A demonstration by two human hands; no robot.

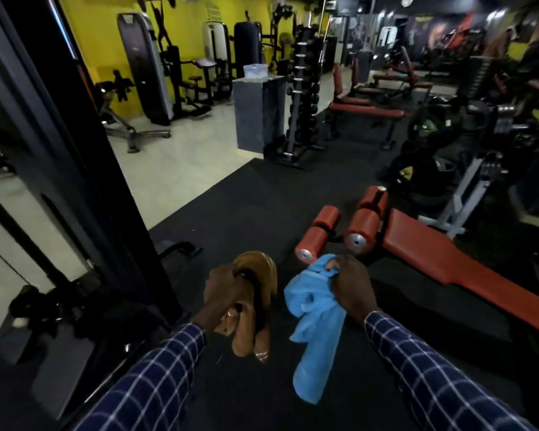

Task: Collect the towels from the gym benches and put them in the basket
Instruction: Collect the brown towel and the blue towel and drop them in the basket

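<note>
My left hand is shut on a brown towel that hangs bunched from my fist. A light blue towel dangles from my right hand, which grips its top edge. Both hands are held out in front of me over the black rubber floor. A red padded bench with roller pads lies low on my right. On a grey pedestal further ahead stands a pale translucent basket. A second red bench stands beyond it.
A dark machine column rises close on my left. A dumbbell rack stands right of the pedestal. Weight machines line the yellow wall, and more equipment crowds the right side. Black matting stretches ahead between me and the pedestal.
</note>
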